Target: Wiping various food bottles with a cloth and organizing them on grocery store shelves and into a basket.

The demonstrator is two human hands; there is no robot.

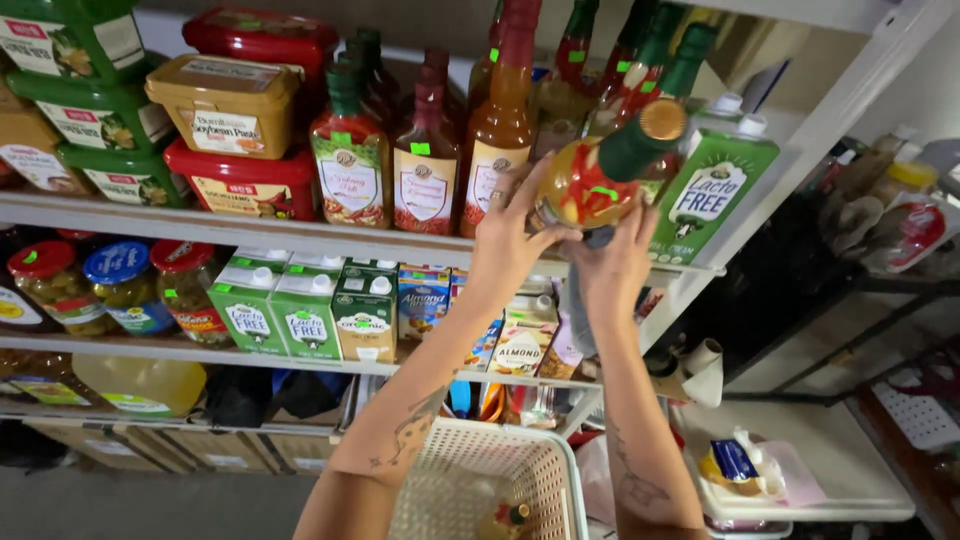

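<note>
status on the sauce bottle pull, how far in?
Done: one bottle already lies in the white basket. In hand: left hand and right hand hold a green-capped sauce bottle, tilted, at the top shelf. Left: it is not yet in the basket.

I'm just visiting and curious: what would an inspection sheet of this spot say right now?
Surface: white shelf, crowded with goods.
Job's things: sauce bottle with green neck and gold cap, tilted, held at shelf height by both hands.
Clutter: sauce bottles, tubs, jars, milk cartons; white basket below the arms.
Grippers: left hand grips the bottle's side; right hand supports it from beneath.
Cables: nothing seen.
Surroundings: white tray with small packets at right.
</note>
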